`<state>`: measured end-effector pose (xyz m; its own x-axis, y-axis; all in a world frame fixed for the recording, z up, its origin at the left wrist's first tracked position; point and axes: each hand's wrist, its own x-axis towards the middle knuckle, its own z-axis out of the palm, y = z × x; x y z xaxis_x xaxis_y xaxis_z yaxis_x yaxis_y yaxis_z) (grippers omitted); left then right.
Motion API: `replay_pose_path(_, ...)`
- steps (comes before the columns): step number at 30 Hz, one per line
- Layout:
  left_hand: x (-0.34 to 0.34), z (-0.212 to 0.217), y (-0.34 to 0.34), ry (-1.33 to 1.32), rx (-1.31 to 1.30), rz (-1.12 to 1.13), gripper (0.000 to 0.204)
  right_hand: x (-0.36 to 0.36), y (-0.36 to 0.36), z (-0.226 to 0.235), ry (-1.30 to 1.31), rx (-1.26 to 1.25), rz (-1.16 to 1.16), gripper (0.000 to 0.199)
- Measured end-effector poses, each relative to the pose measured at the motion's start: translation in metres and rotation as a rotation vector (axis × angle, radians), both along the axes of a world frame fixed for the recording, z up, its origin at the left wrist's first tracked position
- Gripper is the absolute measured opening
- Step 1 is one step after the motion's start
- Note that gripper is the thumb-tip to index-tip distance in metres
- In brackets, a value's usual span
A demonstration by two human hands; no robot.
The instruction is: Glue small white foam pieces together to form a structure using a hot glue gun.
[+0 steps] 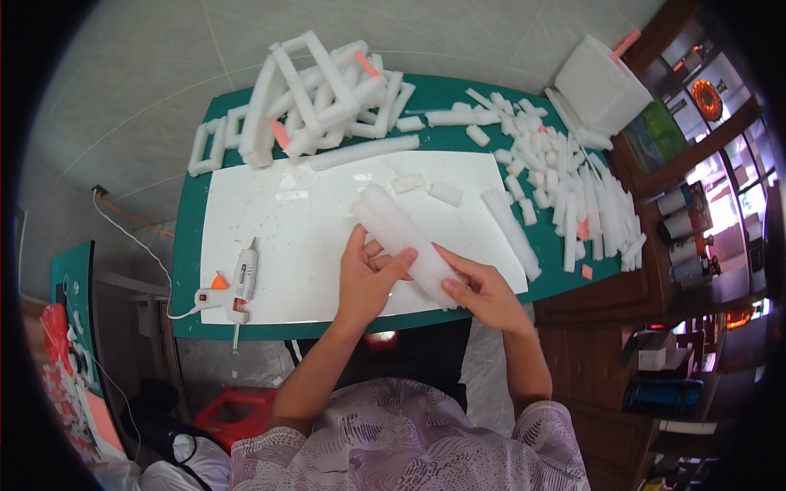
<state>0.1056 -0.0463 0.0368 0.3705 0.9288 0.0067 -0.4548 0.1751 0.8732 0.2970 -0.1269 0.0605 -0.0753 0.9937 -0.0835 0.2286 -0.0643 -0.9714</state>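
Observation:
Both my hands grip a long white foam bar [401,233], held tilted above the white board [303,270]. My left hand [370,270] has its thumb on the near side and its fingers around the bar's middle. Around the lower right end close the thumb and fingers of my right hand [483,290]. Past the bar's far end lie small foam pieces, among them a short block [444,194] and a ragged scrap [407,183]. Another long foam strip [512,235] rests along the board's right edge. To the left, a white glue gun [237,286] lies on the board.
Joined foam frames [315,98] are stacked at the back left of the green table [188,245]. Loose foam pieces [557,164] heap up on the right, below a large white foam block [602,86]. A cord [131,221] runs from the glue gun to the wall. Below stands a red stool [233,413].

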Motion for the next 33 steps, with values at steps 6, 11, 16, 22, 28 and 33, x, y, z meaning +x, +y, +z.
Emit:
replay_pose_path(6, 0.000, -0.003, 0.004, 0.013, -0.034, 0.030, 0.055, 0.013, 0.000, -0.006, 0.609, -0.367, 0.063, 0.057)
replay_pose_path(11, -0.002, -0.009, 0.002, -0.017, -0.048, 0.033, 0.058, 0.009, -0.001, -0.018, 0.771, -0.416, 0.050, 0.052)
replay_pose_path(16, -0.009, -0.013, 0.002, -0.029, -0.015, 0.000, 0.060, 0.008, -0.006, -0.025, 0.776, -0.394, -0.003, 0.047)
replay_pose_path(22, -0.036, -0.005, 0.007, -0.097, -0.050, -0.011, 0.053, -0.007, -0.015, -0.012, 0.254, -0.100, -0.115, 0.046)
replay_pose_path(28, -0.056, -0.017, 0.006, -0.093, 0.280, -0.140, 0.054, -0.003, -0.018, -0.016, 0.004, 0.199, -0.072, 0.058)
replay_pose_path(33, -0.058, -0.020, 0.007, -0.112, 0.378, -0.214, 0.055, -0.008, -0.020, -0.016, -0.008, 0.292, -0.106, 0.071)
